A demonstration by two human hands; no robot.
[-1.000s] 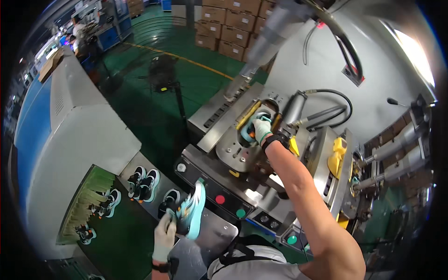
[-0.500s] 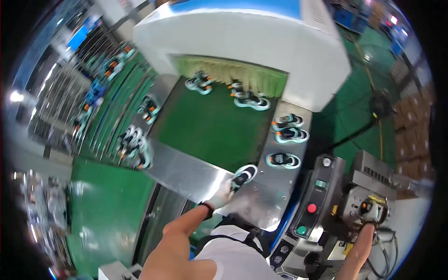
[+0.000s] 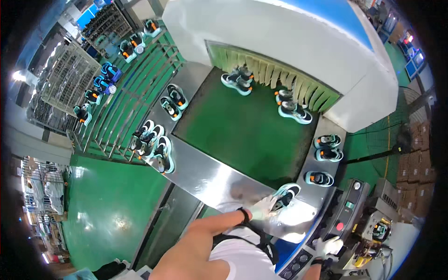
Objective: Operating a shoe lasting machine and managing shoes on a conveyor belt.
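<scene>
My left hand [image 3: 262,207], in a white glove, is closed on the heel end of a black sneaker with a pale mint sole [image 3: 286,196]. That sneaker is at the near right corner of the metal table, its toe pointing away. My right hand [image 3: 328,246], also gloved, lies on the near end of the dark control panel [image 3: 346,214], just below its red button [image 3: 339,226]. Its fingers are stretched out and nothing shows in them. Right of the panel, a machine [image 3: 374,223] has what looks like another sneaker [image 3: 380,231] seated in it.
A green conveyor belt [image 3: 242,135] leads from a white housing [image 3: 289,42] with a fringed curtain; sneakers sit on it. More sneakers stand on the metal ledges [image 3: 212,179] on both sides. A rack of metal bars [image 3: 126,107] is at left, stacked cartons [image 3: 417,158] at far right.
My right hand has moved off the machine at right, leftward onto the control panel. My left hand still holds the sneaker at the table corner. The whole view has shifted.
</scene>
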